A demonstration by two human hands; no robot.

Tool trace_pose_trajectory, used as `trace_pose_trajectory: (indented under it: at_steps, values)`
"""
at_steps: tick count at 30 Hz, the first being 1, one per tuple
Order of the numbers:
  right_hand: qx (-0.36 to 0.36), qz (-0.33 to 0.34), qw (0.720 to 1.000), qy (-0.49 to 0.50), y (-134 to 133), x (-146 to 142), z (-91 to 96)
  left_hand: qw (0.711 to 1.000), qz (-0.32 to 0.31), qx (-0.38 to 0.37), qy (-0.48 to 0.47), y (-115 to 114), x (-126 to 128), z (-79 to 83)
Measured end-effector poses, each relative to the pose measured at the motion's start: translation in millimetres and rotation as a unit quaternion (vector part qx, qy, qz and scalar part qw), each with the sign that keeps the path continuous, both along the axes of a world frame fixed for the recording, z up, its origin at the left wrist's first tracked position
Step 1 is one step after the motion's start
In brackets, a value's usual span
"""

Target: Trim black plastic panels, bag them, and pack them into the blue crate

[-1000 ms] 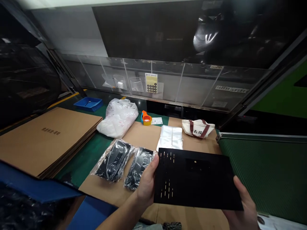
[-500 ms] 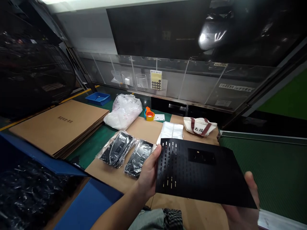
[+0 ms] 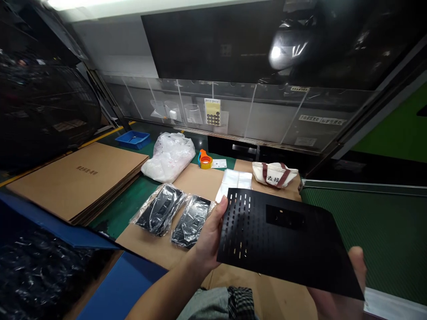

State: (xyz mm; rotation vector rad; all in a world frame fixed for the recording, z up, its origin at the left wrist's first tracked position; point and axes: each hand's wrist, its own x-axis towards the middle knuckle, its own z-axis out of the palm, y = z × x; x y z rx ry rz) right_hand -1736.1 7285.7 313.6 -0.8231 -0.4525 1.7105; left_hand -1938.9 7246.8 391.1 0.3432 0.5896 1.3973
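A flat black panel [image 3: 287, 249] with rows of slots at its left end and a small recessed rectangle near its top edge is held up in front of me. My left hand [image 3: 210, 235] grips its left edge, thumb on the near face. At the far right edge, my right hand [image 3: 356, 271] holds the lower corner, its fingers mostly behind the panel. Left of my left hand lie two black parts in clear plastic wrap, one wrapped part [image 3: 193, 221] close by and another wrapped part [image 3: 159, 210] beyond it. Clear plastic bags [image 3: 235, 181] lie behind the panel.
Cardboard sheets [image 3: 76, 178] are stacked at left, near a blue tray [image 3: 133, 139] and a white plastic sack [image 3: 171, 155]. A tape dispenser [image 3: 204, 161] and a canvas bag [image 3: 275, 174] sit at the back. A green ribbed belt [image 3: 373, 222] runs along the right.
The panel has tilted slightly, its right end dropping lower and moving right with my right hand. My left hand keeps its grip. The view has shifted slightly.
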Motion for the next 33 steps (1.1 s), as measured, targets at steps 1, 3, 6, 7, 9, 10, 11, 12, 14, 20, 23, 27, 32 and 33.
trace_pose_trajectory:
  at_steps: [1,3,6,7,9,10,11,12,14,20,23,27,32,33]
  values:
    - [0.004,-0.008,1.0,-0.005,0,0,-0.3,1.0,0.0,-0.003,0.001,1,-1,-0.9]
    - [0.016,-0.009,1.0,-0.02,-1,1,-0.5,1.0,0.002,-0.011,0.004,3,-4,-3.1]
    - [0.023,0.03,0.998,-0.055,-3,1,1.5,0.999,0.01,-0.03,0.021,5,-10,-7.6]
    - [0.023,0.036,0.997,-0.065,-4,-1,2.3,0.999,0.015,-0.037,0.032,6,-12,-9.6]
    - [0.033,0.037,0.996,-0.071,-4,-3,2.9,0.996,0.03,-0.043,0.069,7,-18,-14.1]
    - [0.041,0.036,0.996,-0.071,-4,-4,2.3,0.993,0.042,-0.04,0.098,8,-21,-16.6]
    - [0.049,0.04,0.996,-0.07,-3,-5,1.3,0.989,0.056,-0.033,0.135,8,-25,-19.1]
    - [0.057,0.046,0.995,-0.07,-2,-4,0.0,0.981,0.068,-0.022,0.182,8,-29,-21.5]
    - [0.079,0.052,0.991,-0.096,1,-1,-1.8,0.947,0.086,0.005,0.31,8,-38,-25.3]
    - [0.373,0.081,0.828,-0.411,10,4,6.1,0.823,0.156,0.131,0.531,2,-42,-26.2]
    - [0.422,-0.029,0.744,-0.517,12,-6,7.5,0.83,0.194,0.159,0.498,-2,-31,-27.8]
    - [0.356,-0.071,0.758,-0.542,7,-19,3.3,0.839,0.25,0.178,0.45,-4,-17,-35.3]
    - [0.309,-0.023,0.84,-0.446,-2,-27,3.5,0.838,0.302,0.217,0.399,-5,-11,-43.2]
    - [0.31,-0.039,0.841,-0.441,-3,-28,3.8,0.842,0.304,0.217,0.391,-5,-10,-44.1]
